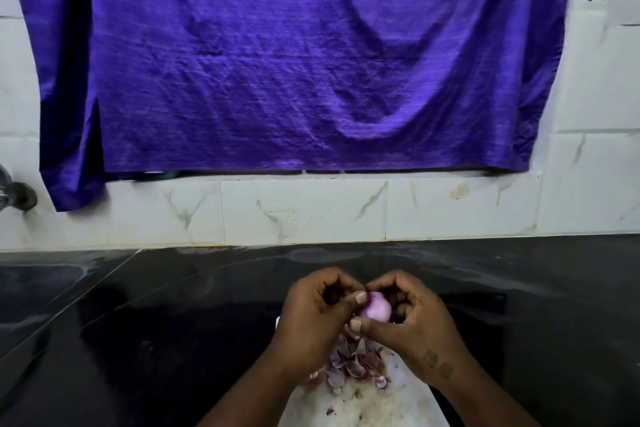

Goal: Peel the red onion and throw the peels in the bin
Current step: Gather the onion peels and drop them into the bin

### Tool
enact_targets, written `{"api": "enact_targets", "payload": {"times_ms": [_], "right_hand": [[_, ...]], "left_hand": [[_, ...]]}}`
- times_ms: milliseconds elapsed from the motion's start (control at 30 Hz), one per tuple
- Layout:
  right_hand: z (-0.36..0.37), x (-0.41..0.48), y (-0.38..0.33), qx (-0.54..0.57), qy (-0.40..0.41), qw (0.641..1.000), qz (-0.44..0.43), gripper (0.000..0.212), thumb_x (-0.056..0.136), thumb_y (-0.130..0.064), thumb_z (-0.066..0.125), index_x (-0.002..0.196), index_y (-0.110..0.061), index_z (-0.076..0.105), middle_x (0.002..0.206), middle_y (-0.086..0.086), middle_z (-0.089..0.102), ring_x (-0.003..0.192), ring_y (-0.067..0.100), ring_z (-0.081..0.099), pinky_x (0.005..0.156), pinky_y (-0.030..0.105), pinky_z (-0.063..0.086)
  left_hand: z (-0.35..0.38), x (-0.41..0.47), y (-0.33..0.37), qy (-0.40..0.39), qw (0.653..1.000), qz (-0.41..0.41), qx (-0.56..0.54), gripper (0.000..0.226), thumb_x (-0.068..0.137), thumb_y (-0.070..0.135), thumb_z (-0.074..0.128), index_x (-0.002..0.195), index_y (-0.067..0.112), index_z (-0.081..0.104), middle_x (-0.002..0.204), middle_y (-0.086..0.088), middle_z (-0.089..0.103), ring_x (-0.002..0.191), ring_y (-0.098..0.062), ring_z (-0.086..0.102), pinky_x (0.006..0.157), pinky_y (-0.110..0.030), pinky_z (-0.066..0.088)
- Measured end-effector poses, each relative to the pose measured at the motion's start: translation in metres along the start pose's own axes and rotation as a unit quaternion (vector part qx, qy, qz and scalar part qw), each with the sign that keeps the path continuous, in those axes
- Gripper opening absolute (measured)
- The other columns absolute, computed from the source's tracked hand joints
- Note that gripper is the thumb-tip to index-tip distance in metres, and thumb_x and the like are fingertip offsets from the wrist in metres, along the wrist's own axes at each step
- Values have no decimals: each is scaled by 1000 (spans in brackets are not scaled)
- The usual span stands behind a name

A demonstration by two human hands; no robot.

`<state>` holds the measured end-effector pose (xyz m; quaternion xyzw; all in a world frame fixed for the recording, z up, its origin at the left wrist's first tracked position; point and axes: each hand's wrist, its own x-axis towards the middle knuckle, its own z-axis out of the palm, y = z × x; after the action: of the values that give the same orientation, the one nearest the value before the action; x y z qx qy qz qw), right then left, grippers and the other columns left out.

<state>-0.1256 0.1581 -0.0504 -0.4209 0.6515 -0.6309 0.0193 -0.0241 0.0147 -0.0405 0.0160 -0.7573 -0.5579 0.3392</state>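
Red onion (375, 309): small, rounded, smooth pale pink-purple, outer skin mostly off. Cupped between left hand (313, 319) and right hand (414, 321), fingers curled round it, thumbs pressed on its near side. Below the grip, dry curled purple-brown peels (349, 366) heaped on a white board (405, 402); glossy black counter (173, 322) around.

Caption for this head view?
Both hands, left and right, hold a peeled onion above peels on a board.
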Motion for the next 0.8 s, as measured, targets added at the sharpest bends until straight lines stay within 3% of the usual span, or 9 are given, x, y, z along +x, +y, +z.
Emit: {"api": "enact_targets", "payload": {"times_ms": [133, 267, 333, 467, 667, 800], "right_hand": [[0, 2, 0, 29, -22, 999, 8, 53, 56, -33, 99, 102, -28, 72, 106, 4, 74, 95, 26, 74, 84, 54, 60], [-2, 2, -2, 57, -60, 996, 15, 46, 65, -24, 96, 105, -32, 74, 109, 2, 77, 100, 24, 74, 88, 48, 61], [-2, 3, -2, 66, -62, 996, 12, 43, 69, -16, 91, 106, -31, 75, 110, 2, 78, 101, 23, 75, 87, 42, 62], [-5, 5, 2, 130, -45, 990, 32, 50, 65, -6, 86, 112, -15, 73, 106, 3, 80, 100, 24, 77, 76, 27, 61], [-5, 3, 2, 147, -74, 986, 39, 55, 66, 2, 84, 117, -10, 72, 109, 6, 80, 99, 24, 77, 76, 30, 61], [-6, 3, 2, 151, -74, 985, 35, 54, 64, -1, 85, 116, -12, 73, 111, 4, 79, 101, 24, 77, 77, 30, 62]], "left_hand": [[-1, 0, 0, 18, 1000, -11, -14, 18, 95, -1, 71, 83, 11, 76, 80, -7, 77, 76, -19, 73, 72, -33, 60], [-4, 2, 1, 47, 998, -15, -47, 15, 95, -2, 70, 84, 6, 76, 80, -9, 77, 75, -21, 74, 73, -37, 62], [-6, 3, 2, 33, 997, -23, -64, 11, 95, -4, 70, 88, 3, 75, 81, -10, 77, 77, -21, 74, 74, -36, 63], [-12, 4, 2, -27, 993, -65, -95, 14, 91, -7, 73, 95, 6, 75, 85, -8, 76, 81, -22, 72, 77, -35, 63], [-22, 4, 1, -73, 984, -96, -128, 9, 82, 7, 81, 84, 13, 75, 78, -7, 71, 75, -20, 65, 73, -34, 55], [-23, 5, 2, -74, 988, -83, -106, 12, 90, 0, 75, 85, 10, 75, 79, -9, 70, 77, -24, 63, 74, -36, 54]]}}
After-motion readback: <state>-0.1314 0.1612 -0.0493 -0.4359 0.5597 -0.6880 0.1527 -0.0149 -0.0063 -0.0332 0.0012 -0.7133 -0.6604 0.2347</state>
